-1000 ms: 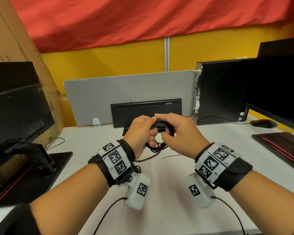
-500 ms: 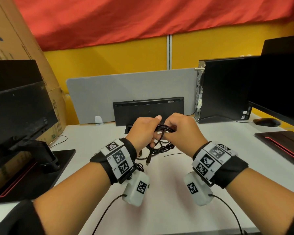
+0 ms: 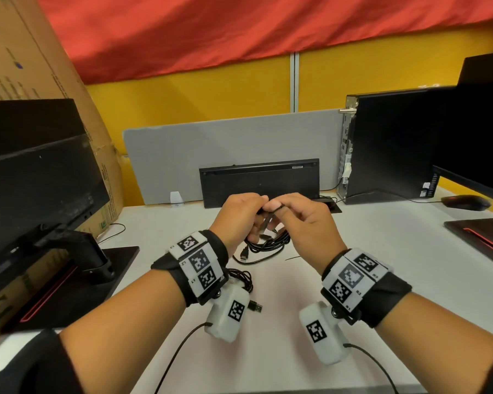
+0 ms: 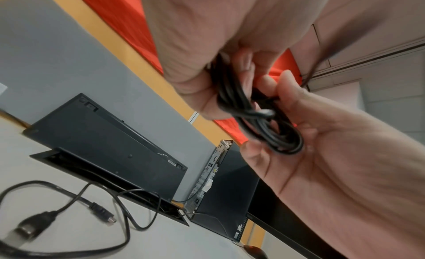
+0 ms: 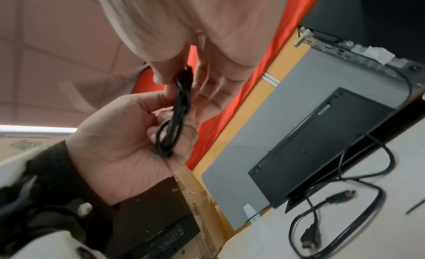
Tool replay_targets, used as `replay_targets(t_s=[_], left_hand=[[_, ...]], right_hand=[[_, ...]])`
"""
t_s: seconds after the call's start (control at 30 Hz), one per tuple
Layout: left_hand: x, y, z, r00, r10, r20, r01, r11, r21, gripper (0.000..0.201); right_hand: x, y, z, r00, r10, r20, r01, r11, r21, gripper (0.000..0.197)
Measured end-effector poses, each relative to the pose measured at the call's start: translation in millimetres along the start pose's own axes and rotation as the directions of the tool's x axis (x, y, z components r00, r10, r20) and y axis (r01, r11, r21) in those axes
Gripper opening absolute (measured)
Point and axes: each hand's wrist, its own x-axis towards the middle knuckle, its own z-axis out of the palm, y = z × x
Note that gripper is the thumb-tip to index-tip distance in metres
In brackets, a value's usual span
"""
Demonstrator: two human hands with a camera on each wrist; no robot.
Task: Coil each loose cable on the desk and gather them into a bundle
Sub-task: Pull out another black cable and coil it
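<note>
Above the middle of the white desk (image 3: 382, 251), both hands hold a small black cable coil (image 3: 264, 223) between them. My left hand (image 3: 256, 214) grips the coil (image 5: 170, 135) in its curled fingers. My right hand (image 3: 279, 207) pinches the upper strands (image 5: 181, 92) between thumb and forefinger. The coil (image 4: 253, 117) is squeezed narrow. Beneath the hands a second black cable (image 3: 268, 245) lies loose on the desk with its plug (image 3: 244, 254) to the left. A third black cable (image 3: 241, 277) lies bunched under my left wrist, its USB plug (image 3: 255, 307) showing.
A black keyboard (image 3: 259, 180) leans upright on a grey divider (image 3: 225, 155). A PC tower (image 3: 387, 146), mouse (image 3: 464, 201) and monitor (image 3: 481, 132) stand right. Another monitor (image 3: 40, 180) and a cardboard box (image 3: 26, 66) stand left. A thin black tie (image 3: 293, 257) lies near my right wrist.
The held coil has gone from a round loop to a narrow squeezed bundle. My right hand has shifted from cupping the coil to pinching its strands at the top.
</note>
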Motion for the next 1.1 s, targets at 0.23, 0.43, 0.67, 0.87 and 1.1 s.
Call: replay_targets(t_s=[0.23,0.43,0.67,0.87,1.1], left_hand=[[1.5,-10.9,-19.5,0.998,-0.012,-0.069,0.019,0.995,0.101,0.033],[0.7,-13.3,-25.0,0.992,0.001,-0.129,0.011,0.996,0.094,0.033],[-3.9,-11.8,-32.3,0.988,-0.033,-0.151,0.026,0.999,-0.044,0.030],[-9.2,-22.4,-37.5,0.994,-0.107,-0.034,0.096,0.967,-0.236,0.022],[-1.2,-38.7,-45.6,0.981,-0.192,0.011,0.193,0.980,-0.041,0.017]], right_hand=[[13.3,-2.4,4.0,0.890,0.434,-0.142,-0.408,0.895,0.179,0.022],[17.9,3.4,3.7,0.982,0.074,-0.175,-0.136,0.917,-0.374,0.015],[8.0,5.4,12.2,0.986,0.164,0.043,-0.136,0.919,-0.371,0.024],[4.6,5.2,17.6,0.888,0.450,0.092,-0.456,0.888,0.056,0.010],[6.3,10.1,16.1,0.747,0.647,0.153,-0.664,0.741,0.106,0.015]])
